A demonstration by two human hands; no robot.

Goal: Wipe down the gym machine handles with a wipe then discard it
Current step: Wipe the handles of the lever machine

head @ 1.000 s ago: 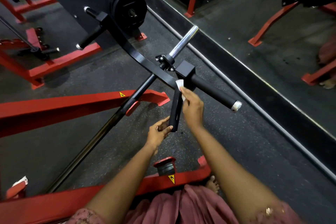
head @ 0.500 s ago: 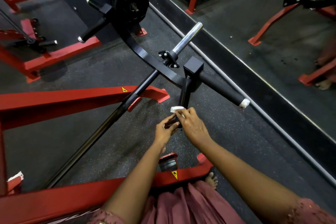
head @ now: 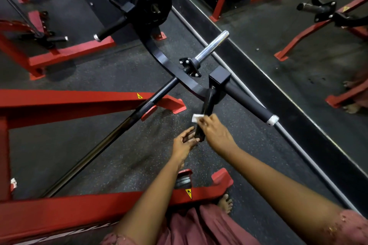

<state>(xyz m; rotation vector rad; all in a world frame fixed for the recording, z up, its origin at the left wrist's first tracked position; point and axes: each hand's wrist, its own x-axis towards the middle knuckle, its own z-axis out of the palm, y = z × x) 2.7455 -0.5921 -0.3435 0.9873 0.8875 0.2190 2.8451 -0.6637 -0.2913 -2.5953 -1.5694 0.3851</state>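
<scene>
Left of frame: red frame (head: 59, 101) on dark speckled floor. Upper centre: black weight plate (head: 154, 4). Just below centre, left hand (head: 184, 143) has thumb and fingers curled on the lower end of the short handle (head: 207, 105), gripping it. White wipe (head: 196, 118) lies against that handle mid-length, sticking out on its left side, pinched in the fingertips of the right hand (head: 216, 131). Further right: long handle (head: 247, 97), untouched, silver end cap.

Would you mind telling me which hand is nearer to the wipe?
Right. The right hand pinches the wipe against the short handle; the left hand is lower, gripping that handle's bottom end, apart from the wipe.
</scene>
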